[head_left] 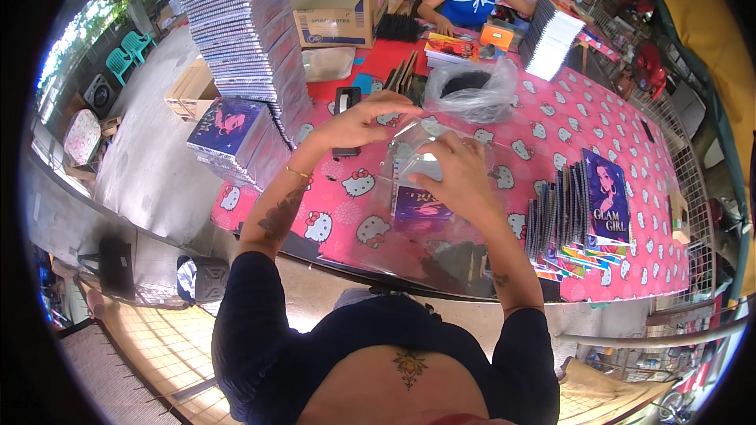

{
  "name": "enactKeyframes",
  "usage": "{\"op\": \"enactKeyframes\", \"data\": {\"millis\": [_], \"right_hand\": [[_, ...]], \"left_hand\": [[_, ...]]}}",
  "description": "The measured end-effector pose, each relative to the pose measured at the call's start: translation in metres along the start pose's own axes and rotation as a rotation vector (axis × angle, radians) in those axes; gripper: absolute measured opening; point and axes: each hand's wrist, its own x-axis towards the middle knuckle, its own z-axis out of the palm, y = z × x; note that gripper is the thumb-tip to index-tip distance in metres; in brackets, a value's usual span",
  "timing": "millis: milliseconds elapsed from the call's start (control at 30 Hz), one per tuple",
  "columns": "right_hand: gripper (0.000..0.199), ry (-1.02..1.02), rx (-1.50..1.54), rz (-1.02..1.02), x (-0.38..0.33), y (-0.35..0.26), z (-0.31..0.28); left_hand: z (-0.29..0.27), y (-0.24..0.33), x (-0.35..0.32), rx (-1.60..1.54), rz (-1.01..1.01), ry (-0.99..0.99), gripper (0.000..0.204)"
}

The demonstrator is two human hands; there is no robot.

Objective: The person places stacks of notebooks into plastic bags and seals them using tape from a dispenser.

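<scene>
In front of me lies a purple spiral notebook (423, 198), partly covered by a clear plastic bag (405, 142). My right hand (459, 169) is over the bag's upper part, its fingers curled on the plastic. Stretched out at the bag's far left edge, my left hand (366, 120) has its thumb and fingers apart; whether the fingertips touch the film is hard to see. A black tape dispenser (346, 102) sits just behind that hand. To the right, several spiral notebooks (608, 197) lean in an overlapping row, the front one showing a purple cover.
A tall stack of spiral notebooks (236, 39) rises at the left edge of the pink patterned table (488, 256). Beyond my hands are a crumpled plastic bundle (472, 94) and an open cardboard box (339, 16). Across the table sits a person in a blue shirt (471, 0).
</scene>
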Motion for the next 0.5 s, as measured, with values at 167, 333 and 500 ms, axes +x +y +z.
{"op": "enactKeyframes", "data": {"millis": [167,333,500], "right_hand": [[0.040,0.083,0.062,-0.070,0.002,-0.008,-0.007],[0.037,-0.111,-0.138,-0.029,-0.002,0.006,0.002],[0.040,-0.151,-0.238,-0.222,-0.026,0.010,0.003]], "left_hand": [[-0.004,0.003,0.017,0.176,-0.049,-0.217,0.038],[-0.012,-0.009,0.017,0.201,-0.103,-0.246,0.013],[0.007,-0.009,0.014,0.160,-0.078,-0.099,0.015]]}}
